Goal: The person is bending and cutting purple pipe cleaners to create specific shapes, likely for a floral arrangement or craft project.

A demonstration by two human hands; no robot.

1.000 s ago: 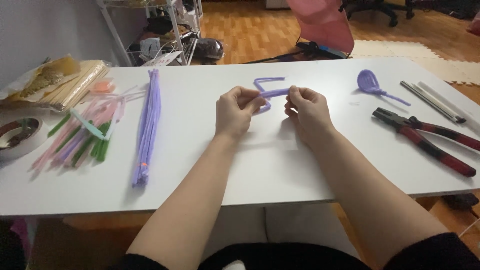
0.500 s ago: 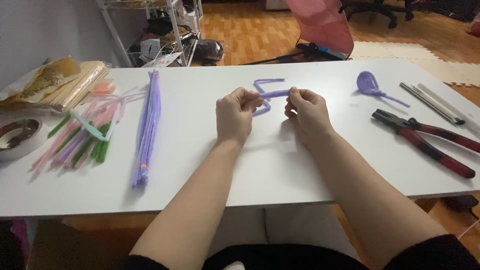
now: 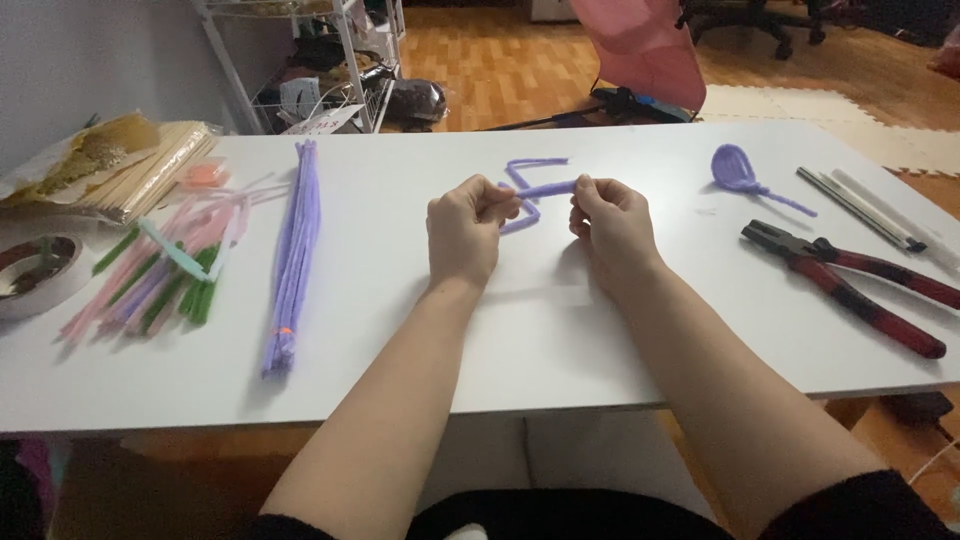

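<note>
I am viewing the white bench (image 3: 560,340) from the head camera. Both hands are working at bench centre, toward 12 o'clock from my viewpoint.

Left hand (image 3: 462,232): the fingers are pinching together on the left part of a purple pipe cleaner (image 3: 545,187). The knuckles are facing up and the wrist is resting near the bench surface.

Right hand (image 3: 612,225): the fingers are clamping together on the right end of the same pipe cleaner. The two hands are sitting near each other, with a short straight span of the pipe cleaner running between them.

Pipe cleaner: it is being held just above the bench between the hands. A bent zigzag section is projecting toward 12 o'clock beyond the fingers, and a short tail is hanging toward 6 o'clock beside the left hand.

Surrounding items:
- At 9 o'clock of the left hand, a purple bundle (image 3: 293,255) of straight pipe cleaners is lying lengthwise on the bench.
- Further toward 9 o'clock, mixed pink and green stems (image 3: 160,275) are lying in a loose pile, with a tape roll (image 3: 35,270) at the bench edge.
- At 10 o'clock, a pack of wooden sticks (image 3: 150,170) is lying well apart from the hands.
- At 2 o'clock of the right hand, a finished purple loop (image 3: 740,170) is lying on the bench.
- At 3 o'clock, red-handled pliers (image 3: 845,285) are lying with handles pointing toward 4 o'clock; pale rods (image 3: 865,208) are lying just beyond them.
</note>
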